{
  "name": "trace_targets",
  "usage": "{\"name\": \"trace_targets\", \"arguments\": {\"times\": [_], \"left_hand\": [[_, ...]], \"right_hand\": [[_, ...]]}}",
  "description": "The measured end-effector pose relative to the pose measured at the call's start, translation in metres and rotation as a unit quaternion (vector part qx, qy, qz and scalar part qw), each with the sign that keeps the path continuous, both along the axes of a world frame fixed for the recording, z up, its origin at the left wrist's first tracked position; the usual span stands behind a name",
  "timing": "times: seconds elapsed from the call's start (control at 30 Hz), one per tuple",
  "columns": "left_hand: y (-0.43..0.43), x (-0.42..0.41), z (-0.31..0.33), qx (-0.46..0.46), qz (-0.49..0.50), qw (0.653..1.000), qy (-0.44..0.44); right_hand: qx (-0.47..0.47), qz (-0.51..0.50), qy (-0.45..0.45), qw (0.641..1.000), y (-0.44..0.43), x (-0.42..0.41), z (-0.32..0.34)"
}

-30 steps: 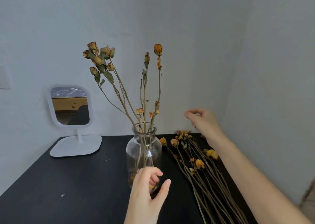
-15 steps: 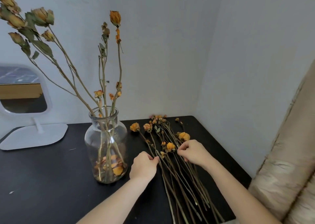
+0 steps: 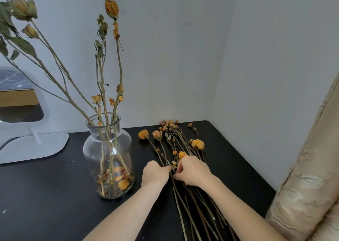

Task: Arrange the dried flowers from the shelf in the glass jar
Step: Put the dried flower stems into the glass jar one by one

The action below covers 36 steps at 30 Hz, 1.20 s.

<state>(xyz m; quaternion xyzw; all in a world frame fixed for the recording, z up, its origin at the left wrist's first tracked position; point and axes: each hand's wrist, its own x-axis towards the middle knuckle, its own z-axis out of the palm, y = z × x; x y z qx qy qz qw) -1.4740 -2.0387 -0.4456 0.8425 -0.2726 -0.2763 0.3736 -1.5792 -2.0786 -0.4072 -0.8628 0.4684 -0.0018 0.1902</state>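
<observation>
Head view: a clear glass jar [image 3: 108, 155] stands toward the middle of the black desk [image 3: 45, 195], already holding several tall dried rose stems [image 3: 117, 79], with loose orange petals [image 3: 119, 178] collected at its bottom. The remaining bundle of dried flowers [image 3: 176, 145] lies flat just right of the jar, heads toward the desk's back edge, stem ends running off the front edge. Both hands work at the bundle's middle. The left hand [image 3: 155, 173] is curled, its fingertips pinched on a single thin stem. The right hand [image 3: 192, 170] presses on the neighbouring stems, fingers bent over them; whether it is gripping one or only holding them down, I cannot tell. A white vanity mirror [image 3: 23, 119] stands near the back left corner.

Judging from this, a stem is being teased free. The stems look brittle and tangled, so a sharp pull could snap one or shed heads. The left forearm sits near the jar, and a careless lift might knock it.
</observation>
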Motion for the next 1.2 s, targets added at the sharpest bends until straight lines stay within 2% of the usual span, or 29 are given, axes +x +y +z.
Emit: {"name": "trace_targets", "arguments": {"times": [0.13, 0.33, 0.57, 0.73, 1.0, 1.2], "left_hand": [[-0.001, 0.001, 0.002, -0.052, 0.024, 0.993, 0.103], [0.003, 0.007, 0.011, -0.083, 0.006, 0.987, 0.137], [0.016, 0.002, 0.031, -0.092, -0.058, 0.991, 0.083], [0.025, 0.003, 0.044, -0.139, -0.102, 0.984, 0.041], [0.040, 0.006, 0.081, -0.260, -0.159, 0.952, 0.013], [0.068, 0.007, 0.134, -0.332, -0.193, 0.919, -0.090]], "right_hand": [[0.018, -0.020, -0.038, 0.999, -0.004, -0.002, 0.000], [0.065, -0.060, -0.136, 0.987, -0.013, -0.010, 0.009], [0.123, -0.099, -0.211, 0.965, -0.018, -0.016, 0.019], [0.115, -0.121, -0.310, 0.936, -0.018, -0.023, 0.029], [0.109, -0.132, -0.366, 0.915, -0.018, -0.027, 0.041], [0.107, -0.129, -0.389, 0.906, -0.015, -0.025, 0.050]]}}
